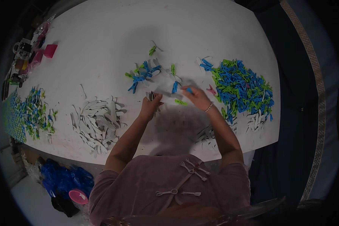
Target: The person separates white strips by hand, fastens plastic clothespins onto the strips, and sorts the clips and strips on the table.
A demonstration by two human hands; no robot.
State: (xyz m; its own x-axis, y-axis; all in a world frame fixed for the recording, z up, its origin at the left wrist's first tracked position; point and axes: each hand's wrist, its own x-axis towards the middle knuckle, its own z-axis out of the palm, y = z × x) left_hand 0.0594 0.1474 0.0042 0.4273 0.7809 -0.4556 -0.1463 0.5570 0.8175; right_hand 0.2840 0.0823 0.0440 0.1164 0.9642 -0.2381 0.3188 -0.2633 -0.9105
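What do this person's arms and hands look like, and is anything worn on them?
Neither the left hand nor the right hand wears a glove. A pale, beaded-looking bracelet circles the right wrist. Short sleeves of a dusty mauve top leave both forearms bare.

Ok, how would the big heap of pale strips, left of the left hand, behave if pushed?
The pale strips look thin and several curve, so they are probably floppy rather than stiff. They are likely light, being so slender. They overlap loosely, so a push may spread them.
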